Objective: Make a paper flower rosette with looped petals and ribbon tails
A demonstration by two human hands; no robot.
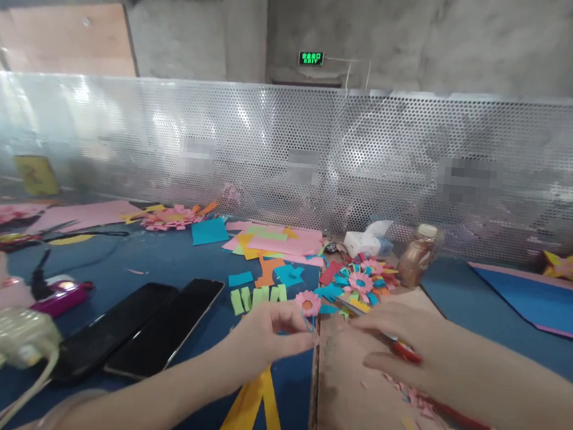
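Observation:
My left hand (pixel 276 334) is closed in a pinch at the table's middle. A small pink paper flower (pixel 307 303) with a thin blue strip hanging below shows at its fingertips. To the right, my right hand (pixel 401 339) is around a pair of scissors (pixel 407 351). Their red handle shows between thumb and fingers, and the blades point away toward the paper pieces. Just beyond the hands lies a cluster of pink and blue paper flowers (pixel 361 283). Light green paper pieces (pixel 260 296) lie in a row beyond my left hand.
Two black phones (pixel 168 332) and a power strip (pixel 66 296) with a plugged-in charger lie left. Yellow paper strips (pixel 252 413) lie in front. Pink sheets (pixel 284 240), a tissue pack (pixel 368 242) and a brown bottle (pixel 417 256) stand before a perforated metal screen (pixel 252 145). Paper scraps (pixel 421 401) litter the cardboard (pixel 350 408).

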